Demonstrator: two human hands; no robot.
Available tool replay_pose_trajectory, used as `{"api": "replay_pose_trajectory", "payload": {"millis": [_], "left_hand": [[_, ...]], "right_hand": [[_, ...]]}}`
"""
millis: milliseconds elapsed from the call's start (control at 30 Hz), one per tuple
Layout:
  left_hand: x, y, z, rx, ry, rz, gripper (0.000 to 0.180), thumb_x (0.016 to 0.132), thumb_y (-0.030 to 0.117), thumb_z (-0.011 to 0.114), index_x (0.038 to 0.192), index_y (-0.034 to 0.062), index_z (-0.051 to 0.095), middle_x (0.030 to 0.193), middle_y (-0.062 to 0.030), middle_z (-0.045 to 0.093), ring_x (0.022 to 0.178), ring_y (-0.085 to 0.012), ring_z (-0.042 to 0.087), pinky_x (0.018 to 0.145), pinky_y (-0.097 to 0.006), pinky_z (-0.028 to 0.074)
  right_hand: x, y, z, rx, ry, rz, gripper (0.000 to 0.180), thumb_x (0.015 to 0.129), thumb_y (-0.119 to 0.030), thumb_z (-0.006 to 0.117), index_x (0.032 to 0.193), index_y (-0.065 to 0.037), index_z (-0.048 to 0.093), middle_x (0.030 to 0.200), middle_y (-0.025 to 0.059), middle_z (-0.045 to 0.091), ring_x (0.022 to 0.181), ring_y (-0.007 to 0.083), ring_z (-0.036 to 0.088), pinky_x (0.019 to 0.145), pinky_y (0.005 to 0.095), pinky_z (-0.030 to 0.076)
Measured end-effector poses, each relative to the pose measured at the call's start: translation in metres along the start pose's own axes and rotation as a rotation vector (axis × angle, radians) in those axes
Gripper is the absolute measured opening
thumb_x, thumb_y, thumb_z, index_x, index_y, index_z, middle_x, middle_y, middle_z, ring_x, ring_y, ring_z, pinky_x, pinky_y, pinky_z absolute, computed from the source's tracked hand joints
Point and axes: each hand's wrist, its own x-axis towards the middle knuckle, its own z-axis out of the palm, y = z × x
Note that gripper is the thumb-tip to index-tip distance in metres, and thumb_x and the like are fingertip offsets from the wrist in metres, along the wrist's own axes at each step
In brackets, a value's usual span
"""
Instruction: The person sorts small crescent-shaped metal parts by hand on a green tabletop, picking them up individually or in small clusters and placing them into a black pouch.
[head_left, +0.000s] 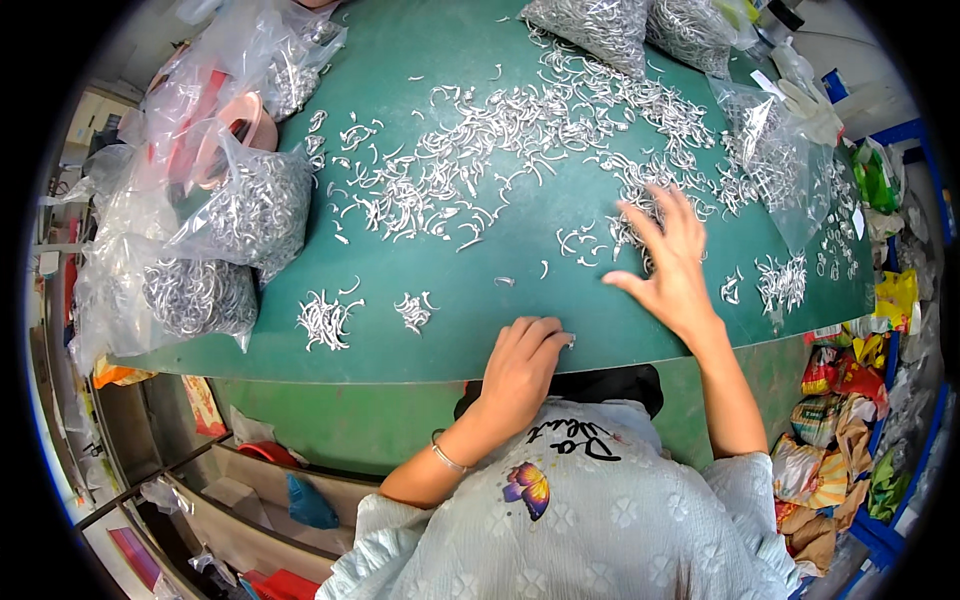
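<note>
The right hand (672, 262) lies spread, fingers fanned flat over the near edge of a wide scatter of small silver metal hooks (520, 130) on the green counter (480, 330). The left hand (522, 362) is curled shut at the counter's near edge, knuckles up, and seems to pinch a few hooks at its fingertips, where a glint of metal shows; how many it holds I cannot tell. Two small bunches of hooks (322, 322) sit apart on the near left, and another bunch (782, 280) lies on the near right. Clear plastic bags (245, 205) packed with hooks crowd the left side, with more bags (590, 25) at the far edge. The main risk looks to be spilling: the left hand works right at the rim, so loose hooks could roll off into the clutter below. A broad sweep by the spread right hand could also drag stray pieces into the sorted bunch beside it, and the hooked ends could snag the fingers or tangle together.
</note>
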Motion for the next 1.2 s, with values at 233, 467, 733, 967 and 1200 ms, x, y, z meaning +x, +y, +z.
{"api": "replay_pose_trajectory", "payload": {"millis": [233,467,733,967,1200], "left_hand": [[0.001,0.000,0.002,0.006,0.015,-0.005,0.028,0.073,-0.008,0.066,0.100,0.0020,0.064,0.101,-0.0094,0.060,0.093,-0.0283,0.057,0.076,-0.038,0.043],[0.001,-0.002,-0.002,-0.003,0.026,-0.021,0.027,0.074,-0.007,0.066,0.098,0.0022,0.065,0.100,-0.0088,0.060,0.092,-0.0284,0.057,0.076,-0.038,0.043],[-0.002,-0.004,-0.004,-0.019,0.051,-0.036,0.026,0.074,-0.007,0.066,0.098,0.0023,0.064,0.099,-0.0089,0.060,0.092,-0.0283,0.057,0.075,-0.038,0.043],[-0.007,-0.009,-0.001,-0.061,0.049,0.002,0.029,0.074,-0.006,0.068,0.101,0.0028,0.063,0.103,-0.0099,0.059,0.092,-0.0292,0.056,0.075,-0.038,0.043],[-0.001,0.001,-0.010,-0.006,0.060,-0.136,0.046,0.075,0.003,0.074,0.119,0.0043,0.058,0.115,-0.0127,0.055,0.101,-0.0313,0.053,0.084,-0.040,0.041]], "right_hand": [[0.026,-0.009,0.024,-0.035,-0.004,-0.080,0.026,0.079,-0.022,0.074,0.101,-0.011,0.066,0.131,0.0089,0.051,0.133,0.0350,0.037,0.109,0.0631,0.019],[0.039,-0.035,0.044,-0.122,0.030,-0.092,0.026,0.081,-0.016,0.071,0.103,-0.005,0.064,0.108,0.0083,0.057,0.108,0.0275,0.051,0.103,0.0543,0.029],[0.036,-0.032,0.030,0.048,0.038,-0.113,0.012,0.079,-0.008,0.070,0.085,-0.005,0.060,0.096,0.0068,0.057,0.096,0.0270,0.052,0.090,0.0456,0.034],[-0.006,-0.057,0.017,0.245,-0.206,-0.152,0.014,0.078,-0.010,0.073,0.088,-0.006,0.064,0.092,0.0073,0.059,0.091,0.0262,0.054,0.084,0.0401,0.038],[0.031,-0.036,0.026,0.005,0.001,-0.115,0.013,0.079,-0.008,0.069,0.091,-0.006,0.065,0.098,0.0068,0.059,0.095,0.0269,0.052,0.082,0.0391,0.039]]}}
